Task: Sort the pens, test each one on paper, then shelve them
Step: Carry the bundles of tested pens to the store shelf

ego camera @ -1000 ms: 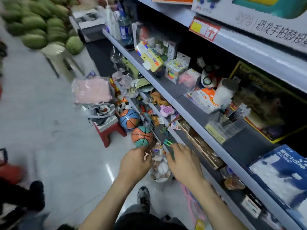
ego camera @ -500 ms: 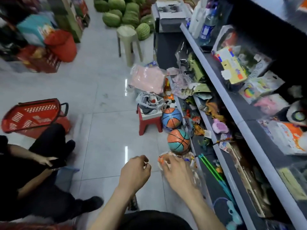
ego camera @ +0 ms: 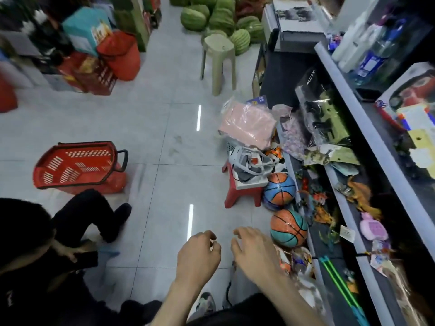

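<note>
Right hand (ego camera: pixel 255 252) lifted off toy bag (ego camera: pixel 297 263) just below basketball (ego camera: pixel 288 228), fingers loose, empty. Left hand (ego camera: pixel 197 257) left of basketball, curled, contents unclear. No pens visible; sorting likely paused.

Both forearms extended forward, side by side. Left hand (ego camera: pixel 197 257) fingers curled in, contents unclear. Right hand (ego camera: pixel 255 254) palm down, fingers loosely bent, empty.

Tiled floor (ego camera: pixel 164 137) carries: red basket (ego camera: pixel 77 165), green stool (ego camera: pixel 219 60), red stool (ego camera: pixel 242 194), blue basketball (ego camera: pixel 280 189), teal basketball (ego camera: pixel 288 228), watermelons (ego camera: pixel 211 17). Bottom shelf (ego camera: pixel 334 252) holds toy figures (ego camera: pixel 322 212) and green rods (ego camera: pixel 336 278).
</note>
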A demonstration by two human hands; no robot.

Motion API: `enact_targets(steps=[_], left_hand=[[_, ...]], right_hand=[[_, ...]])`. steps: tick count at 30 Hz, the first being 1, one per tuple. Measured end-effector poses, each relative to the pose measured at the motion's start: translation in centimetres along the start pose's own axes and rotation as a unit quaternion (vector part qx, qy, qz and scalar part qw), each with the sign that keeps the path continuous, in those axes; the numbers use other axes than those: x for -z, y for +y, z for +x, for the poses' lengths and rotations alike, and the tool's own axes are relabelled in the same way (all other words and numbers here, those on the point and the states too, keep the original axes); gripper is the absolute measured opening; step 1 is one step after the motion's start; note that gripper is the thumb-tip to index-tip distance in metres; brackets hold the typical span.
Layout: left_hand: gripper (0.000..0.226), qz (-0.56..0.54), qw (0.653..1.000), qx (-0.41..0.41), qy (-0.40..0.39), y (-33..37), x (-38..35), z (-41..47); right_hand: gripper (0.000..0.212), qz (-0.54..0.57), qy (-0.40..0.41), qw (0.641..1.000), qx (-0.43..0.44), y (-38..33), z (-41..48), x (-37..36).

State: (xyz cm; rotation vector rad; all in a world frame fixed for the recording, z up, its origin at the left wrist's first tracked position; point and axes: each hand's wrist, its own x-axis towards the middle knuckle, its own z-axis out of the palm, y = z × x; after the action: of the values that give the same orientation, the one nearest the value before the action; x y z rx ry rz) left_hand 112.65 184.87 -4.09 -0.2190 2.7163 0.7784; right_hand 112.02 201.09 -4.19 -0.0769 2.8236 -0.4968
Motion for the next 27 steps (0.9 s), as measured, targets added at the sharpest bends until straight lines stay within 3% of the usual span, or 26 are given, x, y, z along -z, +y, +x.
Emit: enact_targets(steps=[13,21,27], left_hand=[[0.031,0.013,0.995,0.094,0.010,1.8,10.2,25.5],[0.031,-0.019,0.989,0.138,0.044,1.3,16.7,37.7],[0.033,-0.030,0.990,0.122,0.067,-2.2,21.8,48.2]], right_hand=[[0.036,-0.020,-0.049,0.997,0.058,-2.4,28.5,7.2],[0.035,-0.035,-0.062,0.993,0.093,-7.9,42.9,9.5],[0.035,-0.049,-0.069,0.990,0.114,-13.9,53.7,9.7]])
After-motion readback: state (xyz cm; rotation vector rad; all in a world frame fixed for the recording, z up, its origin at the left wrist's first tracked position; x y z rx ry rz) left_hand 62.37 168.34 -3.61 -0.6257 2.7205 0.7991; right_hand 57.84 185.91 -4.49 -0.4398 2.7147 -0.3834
